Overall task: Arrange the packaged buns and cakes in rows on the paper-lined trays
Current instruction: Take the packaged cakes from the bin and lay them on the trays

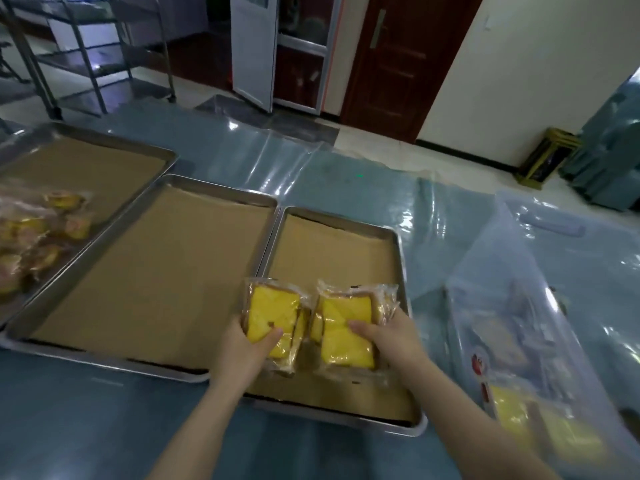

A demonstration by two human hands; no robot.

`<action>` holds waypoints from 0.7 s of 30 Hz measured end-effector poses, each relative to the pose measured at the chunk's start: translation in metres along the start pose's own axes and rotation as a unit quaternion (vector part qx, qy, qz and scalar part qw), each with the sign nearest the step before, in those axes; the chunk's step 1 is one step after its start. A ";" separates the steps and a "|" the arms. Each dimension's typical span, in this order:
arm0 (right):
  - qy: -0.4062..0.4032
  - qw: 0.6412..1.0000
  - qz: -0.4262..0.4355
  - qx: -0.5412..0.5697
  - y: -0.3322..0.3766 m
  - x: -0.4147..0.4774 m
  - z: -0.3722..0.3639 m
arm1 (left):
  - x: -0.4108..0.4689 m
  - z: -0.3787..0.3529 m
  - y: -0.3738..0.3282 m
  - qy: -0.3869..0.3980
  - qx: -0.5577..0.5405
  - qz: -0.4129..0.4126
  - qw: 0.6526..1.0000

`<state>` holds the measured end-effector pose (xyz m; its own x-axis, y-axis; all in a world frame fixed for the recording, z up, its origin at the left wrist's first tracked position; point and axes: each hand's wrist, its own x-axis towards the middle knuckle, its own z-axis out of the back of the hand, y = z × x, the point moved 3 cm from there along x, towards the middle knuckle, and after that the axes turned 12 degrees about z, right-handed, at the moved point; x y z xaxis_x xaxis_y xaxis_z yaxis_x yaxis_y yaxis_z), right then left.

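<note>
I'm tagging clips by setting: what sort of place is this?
Probably a bakery packing room: paper-lined steel trays, a wheeled rack, wrapped cakes in the left hand and right hand.

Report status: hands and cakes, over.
Left hand grips left cake packs. Right hand grips right cake packs. Both at right tray near end. Nothing blocking.

A broad blue surface (86, 410) fills the room's foreground, glossy under a wrinkled clear plastic sheet (346, 174). Three paper-lined metal trays lie on it: one at the upper left of the frame (104, 136), a middle tray (104, 358) close against it, and a lower-centre tray (329, 415) edge to edge with the middle one. A clear container (519, 271) sits at the right.
</note>
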<state>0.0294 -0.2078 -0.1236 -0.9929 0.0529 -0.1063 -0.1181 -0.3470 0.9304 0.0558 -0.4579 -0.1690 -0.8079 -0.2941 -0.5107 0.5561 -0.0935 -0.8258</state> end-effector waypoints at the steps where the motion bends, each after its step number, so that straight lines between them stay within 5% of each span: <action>1: -0.011 1.000 -0.011 -0.008 -0.009 0.000 -0.007 | 0.002 -0.002 0.006 0.001 0.023 -0.005 1.000; 6: -0.075 0.981 -0.033 -0.175 -0.038 -0.005 -0.022 | 0.004 -0.009 0.026 0.019 0.135 -0.094 0.986; 10: -0.011 0.942 0.016 -0.335 -0.043 -0.011 -0.029 | 0.000 -0.016 0.027 0.056 0.254 -0.180 0.949; 21: 0.035 0.905 0.244 -0.346 0.078 -0.016 0.011 | -0.039 -0.013 -0.086 0.018 0.357 -0.315 0.879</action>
<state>0.0365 -0.2248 -0.0456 -0.9246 -0.3159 0.2131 0.3792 -0.8175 0.4336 0.0367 -0.4262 -0.0808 -0.9980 0.0590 -0.0244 -0.0330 -0.8042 -0.5934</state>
